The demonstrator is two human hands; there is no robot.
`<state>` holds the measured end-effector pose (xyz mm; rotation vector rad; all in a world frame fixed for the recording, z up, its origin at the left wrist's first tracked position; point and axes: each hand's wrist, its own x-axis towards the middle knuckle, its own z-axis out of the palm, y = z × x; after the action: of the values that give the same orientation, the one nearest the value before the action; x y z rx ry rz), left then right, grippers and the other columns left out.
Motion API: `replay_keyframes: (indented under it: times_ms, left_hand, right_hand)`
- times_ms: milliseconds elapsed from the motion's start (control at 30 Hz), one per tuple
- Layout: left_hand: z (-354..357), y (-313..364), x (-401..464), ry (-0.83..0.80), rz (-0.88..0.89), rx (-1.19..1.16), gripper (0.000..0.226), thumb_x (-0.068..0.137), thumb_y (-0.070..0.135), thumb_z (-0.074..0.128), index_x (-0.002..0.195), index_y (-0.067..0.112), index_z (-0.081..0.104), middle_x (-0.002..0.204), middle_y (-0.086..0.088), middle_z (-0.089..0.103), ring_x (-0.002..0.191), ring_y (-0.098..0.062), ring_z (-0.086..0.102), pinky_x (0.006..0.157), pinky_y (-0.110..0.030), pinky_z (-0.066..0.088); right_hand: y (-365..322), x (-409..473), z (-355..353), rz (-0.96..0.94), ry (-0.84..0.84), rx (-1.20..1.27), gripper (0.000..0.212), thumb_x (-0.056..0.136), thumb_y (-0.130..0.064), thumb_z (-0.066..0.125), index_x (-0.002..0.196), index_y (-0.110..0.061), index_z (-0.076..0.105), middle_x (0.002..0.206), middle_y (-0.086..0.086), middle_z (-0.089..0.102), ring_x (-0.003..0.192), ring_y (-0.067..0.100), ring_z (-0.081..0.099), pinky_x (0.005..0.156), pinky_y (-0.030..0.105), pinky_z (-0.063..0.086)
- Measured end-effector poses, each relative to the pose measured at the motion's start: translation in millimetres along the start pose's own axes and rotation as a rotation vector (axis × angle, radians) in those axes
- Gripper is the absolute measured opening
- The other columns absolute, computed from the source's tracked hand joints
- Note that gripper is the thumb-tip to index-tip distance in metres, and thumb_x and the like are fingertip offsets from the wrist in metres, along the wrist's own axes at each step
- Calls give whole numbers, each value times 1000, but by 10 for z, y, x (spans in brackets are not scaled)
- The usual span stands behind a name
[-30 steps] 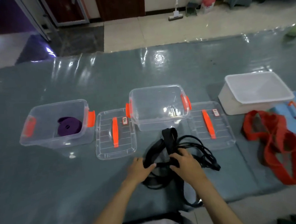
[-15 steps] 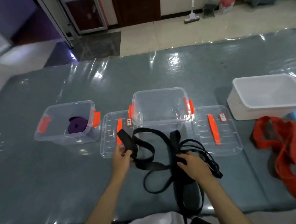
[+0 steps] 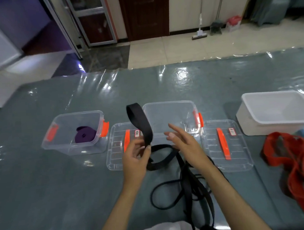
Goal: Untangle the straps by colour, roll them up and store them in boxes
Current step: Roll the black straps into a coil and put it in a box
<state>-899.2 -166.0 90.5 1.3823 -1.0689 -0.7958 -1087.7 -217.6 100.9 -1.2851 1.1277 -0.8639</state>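
Left hand raised, thumb and fingers pinching black strap end upright; right hand alongside, fingers spread, holding nothing, palm facing left

Left hand raised, thumb and fingers pinching (palm turned inward); right hand beside it, fingers spread and relaxed; both forearms bare.
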Motion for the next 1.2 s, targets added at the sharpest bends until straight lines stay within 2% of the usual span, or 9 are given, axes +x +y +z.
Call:
replay_keyframes:
  times_ms: [133,267,367,500,600,733,867,1033,1200]
  left_hand:
    - [170,-40,-90,-140,84,44,36,88,7,74,98,42,71,115,12,70,106,-14,72,91,-27,57]
    - [210,-126,-179,-159,75,67,22,84,30,78,99,39,66,106,9,69,101,-22,71,91,-47,60]
    - [229,-70,-234,-103,3,-35,38,80,34,86,100,48,56,108,9,75,101,-19,76,92,-42,59]
    - [266,103,-116,-57,-21,-235,57,84,31,87,129,38,52,125,8,74,114,-15,74,93,-24,57]
    - [288,234,-8,-57,-16,-318,49,90,30,81,132,35,56,128,8,75,121,-11,71,94,-17,55]
    - [323,293,-4,-175,18,-350,41,95,21,78,127,34,56,129,-3,75,122,-21,71,98,-25,56]
    - [380,314,-34,-271,124,-155,33,96,23,76,119,44,64,123,5,73,122,-20,70,101,-24,54]
    - [349,286,-32,-356,307,150,30,100,24,73,126,38,65,123,17,69,121,-12,67,100,-19,53]
    - [313,318,-6,-380,459,323,27,102,25,70,128,31,66,126,17,64,122,-8,64,104,-24,51]
  right_hand:
    - [-318,52,208,15,2,191,36,107,-33,60,139,-19,66,124,0,77,118,13,72,106,38,56]
    - [-281,-29,230,-83,99,169,20,99,-15,74,119,-15,75,103,6,81,101,20,78,89,30,62]
    - [-247,-89,206,-98,184,175,21,98,-8,74,118,-14,74,101,14,79,100,27,77,91,33,62]
    - [-254,-153,130,-112,208,170,17,97,0,72,114,0,74,108,18,78,105,31,74,95,32,59]
    - [-238,-206,127,-92,194,203,17,99,-1,69,115,4,73,110,21,78,107,31,75,98,37,59]
    - [-190,-256,109,-7,159,293,15,100,-4,69,114,0,72,106,17,79,105,29,77,93,34,62]
    - [-139,-289,42,-23,202,199,16,96,1,72,110,-3,78,105,13,81,107,32,76,101,46,60]
    - [-127,-358,-22,42,251,388,20,108,-14,58,124,-14,70,109,11,80,99,26,78,83,34,66]
    - [-150,-380,-45,103,271,459,35,110,-25,44,115,-7,74,106,15,79,90,27,76,75,36,65]
